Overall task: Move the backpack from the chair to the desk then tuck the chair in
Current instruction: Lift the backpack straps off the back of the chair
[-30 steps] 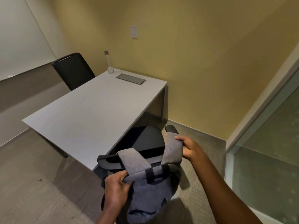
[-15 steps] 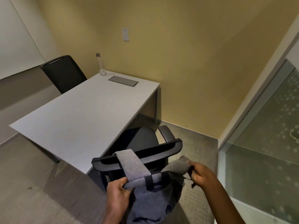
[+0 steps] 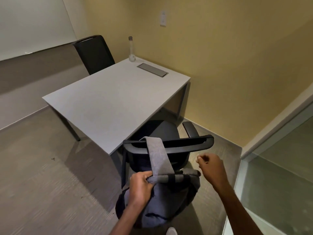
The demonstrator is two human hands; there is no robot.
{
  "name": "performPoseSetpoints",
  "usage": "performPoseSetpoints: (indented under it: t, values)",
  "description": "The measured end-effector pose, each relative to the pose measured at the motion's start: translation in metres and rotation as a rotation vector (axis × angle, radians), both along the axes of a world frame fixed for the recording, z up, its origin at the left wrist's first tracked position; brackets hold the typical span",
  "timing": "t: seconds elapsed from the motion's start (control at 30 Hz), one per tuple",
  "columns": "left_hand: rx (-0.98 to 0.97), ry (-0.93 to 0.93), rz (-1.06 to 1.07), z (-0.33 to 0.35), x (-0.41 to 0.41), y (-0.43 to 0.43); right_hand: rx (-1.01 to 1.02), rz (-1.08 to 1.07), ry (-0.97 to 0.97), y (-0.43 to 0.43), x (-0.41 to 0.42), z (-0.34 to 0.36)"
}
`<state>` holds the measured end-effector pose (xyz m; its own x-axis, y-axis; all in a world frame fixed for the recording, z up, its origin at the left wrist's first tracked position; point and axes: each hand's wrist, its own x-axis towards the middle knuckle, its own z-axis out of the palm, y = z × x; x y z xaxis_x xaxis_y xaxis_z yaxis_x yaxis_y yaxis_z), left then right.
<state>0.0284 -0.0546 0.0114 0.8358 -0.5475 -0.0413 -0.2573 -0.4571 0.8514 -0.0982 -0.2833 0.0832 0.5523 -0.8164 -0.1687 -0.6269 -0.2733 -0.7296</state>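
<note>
Right strap off chair! Right hand has let go: fingers curled, holding nothing, hovering just right of grip. Left hand clamped round top edge of backpack. Bag hangs below grip, against back of chair. Remaining strap looped over backrest rail, straight above grip. Looks half freed: likely lift strap clear next, then carry to desk, beyond grip, up-left.

A strap of the backpack hangs over the chair back, which stands between bag and desk. The desk's near surface offers room; a bottle and hatch sit far. A glass wall closes the right.
</note>
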Motion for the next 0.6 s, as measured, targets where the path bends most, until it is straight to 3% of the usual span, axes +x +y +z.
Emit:
performPoseSetpoints:
  t: [0.07,0.13,0.2,0.3,0.6]
  values:
    - [-0.001,-0.021,0.02,0.003,0.003,0.004,-0.14,0.05,-0.173,0.018,0.027,0.018]
    - [0.001,-0.001,0.021,0.003,0.005,0.008,-0.029,0.117,-0.288,0.028,0.062,0.023]
    - [-0.033,0.026,0.012,0.008,0.006,0.012,0.065,0.217,-0.245,0.032,0.095,0.018]
    - [-0.066,0.024,0.017,0.009,0.01,0.019,0.049,0.287,-0.087,0.04,0.13,0.007]
    - [-0.056,0.005,0.043,-0.002,0.019,0.036,0.165,0.288,-0.221,0.083,0.162,0.0]
